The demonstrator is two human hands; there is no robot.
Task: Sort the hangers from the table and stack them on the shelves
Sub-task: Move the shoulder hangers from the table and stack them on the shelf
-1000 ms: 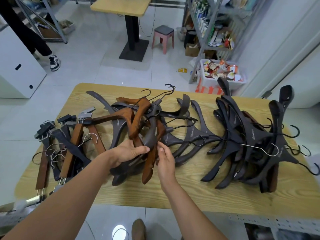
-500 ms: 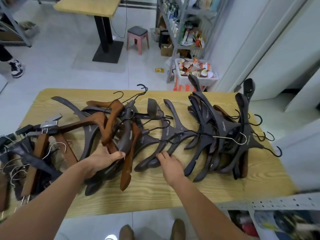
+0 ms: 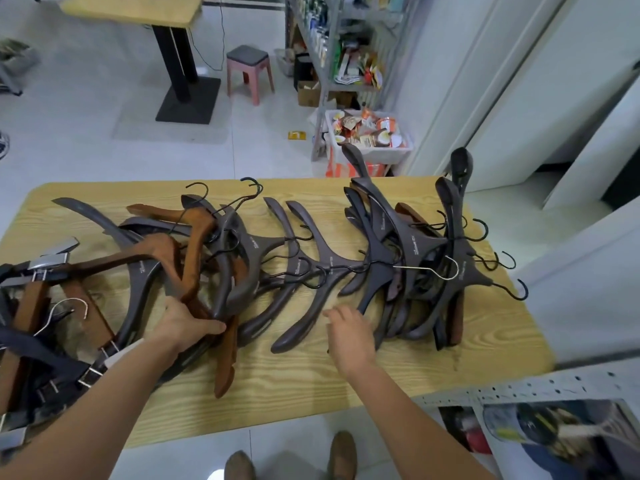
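Dark brown and reddish-brown wooden hangers with black wire hooks were heaped on the pale wood-grain table, several lower arms clamped in the curled fingers of the left hand. The right hand was held loosely spread, nothing grasped, a dark hanger arm just beside its fingertips. If the bundle were lifted, neighbours would likely be dragged along by hooks tangled beyond the fingers.

No word or number can be read with certainty. Several dark hangers on the wooden table carry a small pale printed mark at their middle, just below the hook, but its letters are too small to read. Behind the far edge of the table, the cups in a white bin have coloured printed lids, also not readable.
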